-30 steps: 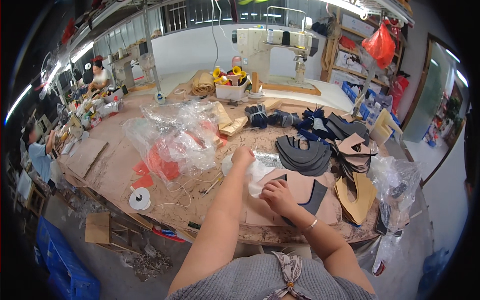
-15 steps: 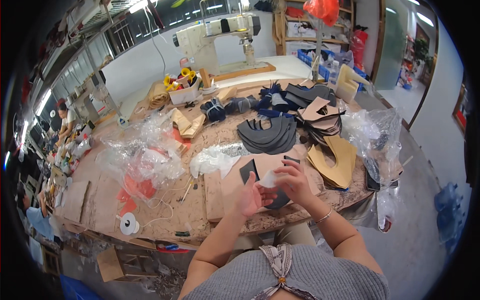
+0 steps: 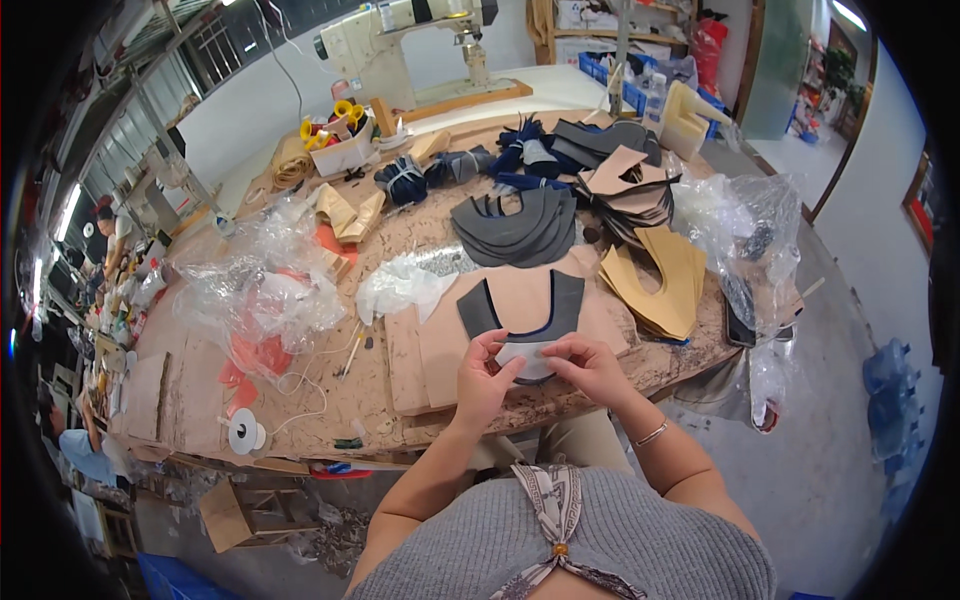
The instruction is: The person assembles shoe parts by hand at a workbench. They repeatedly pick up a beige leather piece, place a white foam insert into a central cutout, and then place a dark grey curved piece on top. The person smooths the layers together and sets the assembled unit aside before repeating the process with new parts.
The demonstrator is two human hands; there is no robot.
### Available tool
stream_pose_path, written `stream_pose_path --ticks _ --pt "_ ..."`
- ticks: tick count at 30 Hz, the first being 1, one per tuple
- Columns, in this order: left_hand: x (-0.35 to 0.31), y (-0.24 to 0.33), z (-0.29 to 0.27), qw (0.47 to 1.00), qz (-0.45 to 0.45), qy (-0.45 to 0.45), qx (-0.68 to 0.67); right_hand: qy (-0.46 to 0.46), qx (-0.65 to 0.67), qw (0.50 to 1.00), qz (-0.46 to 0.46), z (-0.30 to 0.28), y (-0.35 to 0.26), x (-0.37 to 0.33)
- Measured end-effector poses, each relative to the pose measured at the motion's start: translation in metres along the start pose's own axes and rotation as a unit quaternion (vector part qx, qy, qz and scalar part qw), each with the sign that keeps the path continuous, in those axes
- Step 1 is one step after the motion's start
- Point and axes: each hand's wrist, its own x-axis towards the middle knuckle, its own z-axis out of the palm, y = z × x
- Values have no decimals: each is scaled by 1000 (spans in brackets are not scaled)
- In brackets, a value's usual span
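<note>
A dark grey U-shaped piece [image 3: 567,303] with a blue inner edge lies on a pinkish-tan board [image 3: 432,345] at the front of the table. Over the bottom of its curve sits a small white curved piece [image 3: 522,355]. My left hand [image 3: 482,385] pinches the left part of this white piece between thumb and forefinger. On the other side, my right hand [image 3: 590,368] has its thumb and fingertips closed on the right part. Beyond them rests a fanned stack of similar dark grey pieces [image 3: 515,228]. Fingers hide the lower rim of the U-shaped piece.
Tan curved sheets [image 3: 655,285] and crumpled clear plastic [image 3: 745,225] lie to the right. More clear plastic [image 3: 265,275], a white tissue-like sheet [image 3: 405,285] and a white spool [image 3: 246,431] are on the left. At the back stands a sewing machine [image 3: 390,60].
Both hands have come down with the white piece onto the U-shaped piece, and both now grip it. The view has shifted a little, uncovering more of the dark piece.
</note>
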Motion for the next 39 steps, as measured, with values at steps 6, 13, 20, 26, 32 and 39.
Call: stream_pose_path --ticks 6,13,20,26,32,39 --pt "-11 14 5 997 -32 55 -46 189 -334 886 -259 19 -5 2" --pt "-13 12 20 987 80 127 -62 161 -407 838 -325 43 -7 4" --pt "-26 2 15 973 159 113 120 156 -367 866 -301 45 -4 8" --pt "-29 -6 14 958 196 118 173 162 -423 836 -311 46 -4 8" --pt "-28 3 19 978 134 123 107 187 -422 826 -323 50 -8 11" --pt "-28 2 17 990 65 122 -8 210 -417 829 -308 42 -3 14"
